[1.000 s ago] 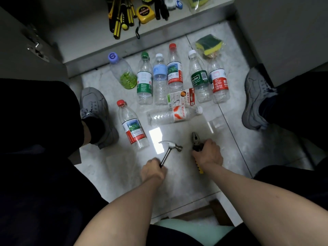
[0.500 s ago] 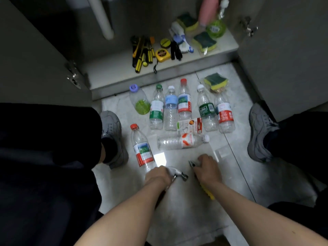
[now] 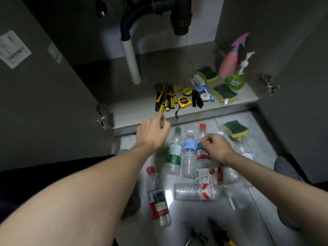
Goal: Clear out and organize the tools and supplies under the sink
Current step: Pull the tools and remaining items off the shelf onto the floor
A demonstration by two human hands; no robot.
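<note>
Two bare hands reach forward over the floor point(image 3: 262, 215) toward the open cabinet. The left hand point(image 3: 152, 134) hangs just short of the shelf's point(image 3: 127, 110) front edge, below the yellow-and-black screwdrivers point(image 3: 166, 99); its fingers point(image 3: 162, 120) curl loosely, blurred, and I cannot tell whether they hold anything. The right hand point(image 3: 215, 147) hovers above the bottles point(image 3: 189, 157) standing in a row on the floor near the shelf edge, its fingers bent inward, thumb against forefinger; whether it pinches something is unclear.

On the shelf, the screwdrivers lie bundled near the front edge, with a tape measure point(image 3: 184, 102) just beside them, then a black tool and a blue-and-white brush point(image 3: 204, 93). Toward the shelf's right end lie two sponges point(image 3: 224, 92), a green dish point(image 3: 235, 82), a pump bottle point(image 3: 245, 62) and a pink sprayer point(image 3: 230, 61). A white pipe point(image 3: 131, 64) rises from the shelf's middle.

On the floor, another sponge point(image 3: 235, 129) lies at the right end of the bottle row. A small carton point(image 3: 208, 175) and a toppled bottle point(image 3: 197, 191) lie nearer the person, and a red-capped bottle point(image 3: 158, 196) lies to their left. A hammer point(image 3: 196, 235) and pliers point(image 3: 221, 235) rest at the lower edge of view, untouched.
</note>
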